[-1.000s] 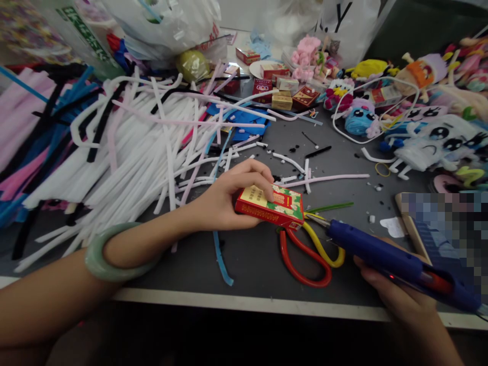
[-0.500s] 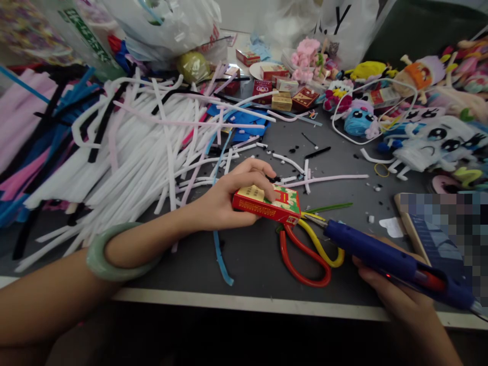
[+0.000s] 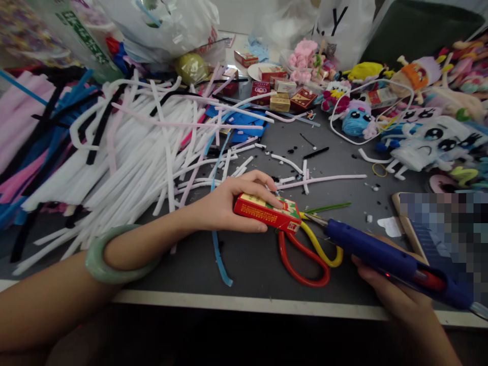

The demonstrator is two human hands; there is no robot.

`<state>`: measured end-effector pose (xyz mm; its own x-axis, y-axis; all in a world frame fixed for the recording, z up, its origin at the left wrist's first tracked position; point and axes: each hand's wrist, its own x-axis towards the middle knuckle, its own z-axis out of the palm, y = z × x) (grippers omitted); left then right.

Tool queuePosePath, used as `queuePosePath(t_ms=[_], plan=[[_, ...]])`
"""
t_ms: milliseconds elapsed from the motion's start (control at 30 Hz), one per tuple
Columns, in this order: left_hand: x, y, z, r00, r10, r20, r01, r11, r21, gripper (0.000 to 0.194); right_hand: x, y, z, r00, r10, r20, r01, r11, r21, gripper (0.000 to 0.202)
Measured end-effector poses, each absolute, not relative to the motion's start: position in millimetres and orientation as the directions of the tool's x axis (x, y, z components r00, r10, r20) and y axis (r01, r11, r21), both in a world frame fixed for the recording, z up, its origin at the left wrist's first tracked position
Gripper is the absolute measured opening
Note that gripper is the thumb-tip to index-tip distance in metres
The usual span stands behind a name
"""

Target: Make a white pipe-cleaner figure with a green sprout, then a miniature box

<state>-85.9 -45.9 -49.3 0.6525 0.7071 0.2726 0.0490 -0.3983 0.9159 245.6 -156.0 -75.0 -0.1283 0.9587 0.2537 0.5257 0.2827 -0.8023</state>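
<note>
A small red, yellow and green box (image 3: pixel 263 213) is gripped in my left hand (image 3: pixel 232 203), its printed side turned toward me. My right hand (image 3: pixel 396 279) is wrapped round a dark blue glue gun (image 3: pixel 373 251) with a small red light on it. The metal nozzle points left, close to the box's right end. Beneath the box and nozzle lie scissors (image 3: pixel 326 264) with one red and one yellow handle; their blades are mostly hidden. A green stem (image 3: pixel 330 207) rests just behind the nozzle.
White fuzzy stems (image 3: pixel 133 147) are heaped on the left, with pink, blue and black ones (image 3: pixel 49 127) beyond. Several small boxes (image 3: pixel 280 101) stand at the back. Plush-like figures (image 3: pixel 427 142) crowd the right, above a tablet-like object (image 3: pixel 415 229). The table's pale edge (image 3: pixel 244 301) runs along the front.
The box in my left hand has tilted, showing more of its printed side. My left fingers have shifted slightly on it. The glue gun has barely moved.
</note>
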Motion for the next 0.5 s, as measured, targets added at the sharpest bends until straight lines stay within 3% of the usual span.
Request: queuePosePath(t_ms=[100, 167, 400, 500], plan=[[-83.9, -44.2, -53.0, 0.599, 0.758, 0.257, 0.023, -0.337, 0.941, 0.014, 249.0, -154.1, -73.6, -0.165, 0.949, 0.268, 0.539, 0.314, -0.782, 0.028], [-82.6, -43.2, -55.0, 0.562, 0.791, 0.242, -0.009, -0.286, 0.958, 0.011, 249.1, -152.7, -72.1, -0.182, 0.945, 0.272, 0.555, 0.327, -0.765, 0.03], [-84.4, -40.8, -56.1, 0.547, 0.808, 0.217, 0.006, -0.263, 0.965, 0.02, 240.8, -153.8, -68.3, -0.132, 0.956, 0.263, 0.563, 0.29, -0.774, 0.026], [-88.0, -37.8, -53.9, 0.632, 0.742, 0.224, 0.062, -0.336, 0.94, 0.045, 241.7, -152.6, -67.5, -0.168, 0.945, 0.28, 0.563, 0.325, -0.759, 0.025]])
